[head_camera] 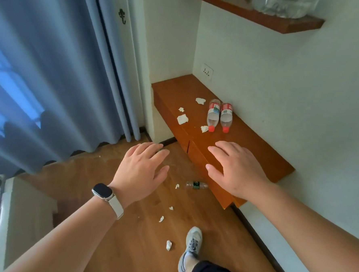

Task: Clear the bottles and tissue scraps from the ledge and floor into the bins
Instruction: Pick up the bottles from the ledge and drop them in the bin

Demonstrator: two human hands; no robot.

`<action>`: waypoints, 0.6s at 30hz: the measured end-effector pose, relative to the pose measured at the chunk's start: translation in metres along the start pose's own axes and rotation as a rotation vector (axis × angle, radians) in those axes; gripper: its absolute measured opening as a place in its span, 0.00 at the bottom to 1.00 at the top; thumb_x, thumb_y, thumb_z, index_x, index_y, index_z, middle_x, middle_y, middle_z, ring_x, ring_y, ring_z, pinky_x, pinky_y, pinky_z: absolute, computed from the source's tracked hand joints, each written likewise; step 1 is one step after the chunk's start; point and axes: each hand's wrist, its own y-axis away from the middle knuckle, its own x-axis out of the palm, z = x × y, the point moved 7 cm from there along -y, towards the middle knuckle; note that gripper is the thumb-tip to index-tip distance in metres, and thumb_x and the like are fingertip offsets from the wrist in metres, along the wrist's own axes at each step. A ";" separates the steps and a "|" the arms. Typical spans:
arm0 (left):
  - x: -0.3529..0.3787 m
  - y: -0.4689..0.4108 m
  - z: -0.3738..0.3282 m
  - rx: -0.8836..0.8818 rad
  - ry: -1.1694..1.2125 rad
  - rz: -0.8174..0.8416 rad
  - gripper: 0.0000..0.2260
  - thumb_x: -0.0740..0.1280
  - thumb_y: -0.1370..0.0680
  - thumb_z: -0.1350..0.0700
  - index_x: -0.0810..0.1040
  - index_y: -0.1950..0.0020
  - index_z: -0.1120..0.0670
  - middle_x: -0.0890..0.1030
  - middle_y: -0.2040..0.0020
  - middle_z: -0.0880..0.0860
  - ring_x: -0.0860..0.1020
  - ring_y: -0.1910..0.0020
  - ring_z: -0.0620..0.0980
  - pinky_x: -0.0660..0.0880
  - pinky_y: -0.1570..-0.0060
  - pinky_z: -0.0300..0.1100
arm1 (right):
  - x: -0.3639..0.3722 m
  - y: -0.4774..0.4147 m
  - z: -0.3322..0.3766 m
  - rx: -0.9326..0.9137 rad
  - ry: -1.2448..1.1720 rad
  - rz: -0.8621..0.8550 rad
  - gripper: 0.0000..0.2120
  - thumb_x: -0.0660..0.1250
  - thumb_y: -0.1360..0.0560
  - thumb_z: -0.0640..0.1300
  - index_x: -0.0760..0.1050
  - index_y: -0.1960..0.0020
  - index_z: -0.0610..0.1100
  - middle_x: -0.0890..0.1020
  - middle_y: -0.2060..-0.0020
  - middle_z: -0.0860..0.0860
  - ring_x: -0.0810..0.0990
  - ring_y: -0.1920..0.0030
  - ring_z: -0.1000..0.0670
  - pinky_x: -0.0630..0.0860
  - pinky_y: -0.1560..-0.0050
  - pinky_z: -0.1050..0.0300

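Reaching with left hand (142, 171) and right hand (238, 171), both spread wide and empty, toward two red-capped bottles (219, 116) lying at the bench (263, 160) wall edge; round, liable to roll off; tissue scraps (182, 119) light, easily scattered; green-label bottle (196, 185) underfoot on floor (125, 248).

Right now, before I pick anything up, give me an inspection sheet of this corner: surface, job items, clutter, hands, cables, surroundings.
Surface: wooden ledge against the wall; wooden floor below.
Job items: two red-capped bottles lying side by side on the ledge, four tissue scraps near them; green-label bottle lying on the floor, four floor scraps in view.
Clutter: nothing seen beyond the job items.
Hands: left hand and right hand open, empty.
Cables: nothing seen; wall socket unused.
Surroundings: blue curtain, upper shelf, no bins in view.
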 end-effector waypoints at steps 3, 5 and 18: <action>0.015 -0.038 0.002 0.016 -0.008 0.026 0.17 0.59 0.20 0.44 0.74 0.33 0.47 0.76 0.34 0.48 0.71 0.32 0.53 0.66 0.33 0.52 | 0.016 -0.029 -0.024 0.025 -0.028 0.025 0.28 0.48 0.21 0.64 0.63 0.26 0.53 0.67 0.28 0.53 0.64 0.27 0.49 0.65 0.31 0.51; 0.027 -0.065 0.003 0.021 -0.016 0.055 0.17 0.59 0.20 0.44 0.74 0.33 0.47 0.76 0.34 0.48 0.71 0.32 0.53 0.65 0.32 0.51 | 0.027 -0.052 -0.042 0.044 -0.049 0.037 0.28 0.48 0.21 0.65 0.62 0.26 0.53 0.66 0.27 0.54 0.63 0.27 0.49 0.64 0.31 0.50; 0.111 -0.264 -0.005 0.131 -0.123 0.234 0.18 0.57 0.21 0.43 0.72 0.33 0.44 0.76 0.34 0.45 0.73 0.33 0.49 0.59 0.33 0.47 | 0.067 -0.186 -0.191 0.165 -0.147 0.074 0.25 0.50 0.21 0.64 0.61 0.28 0.55 0.67 0.29 0.55 0.65 0.28 0.51 0.62 0.30 0.50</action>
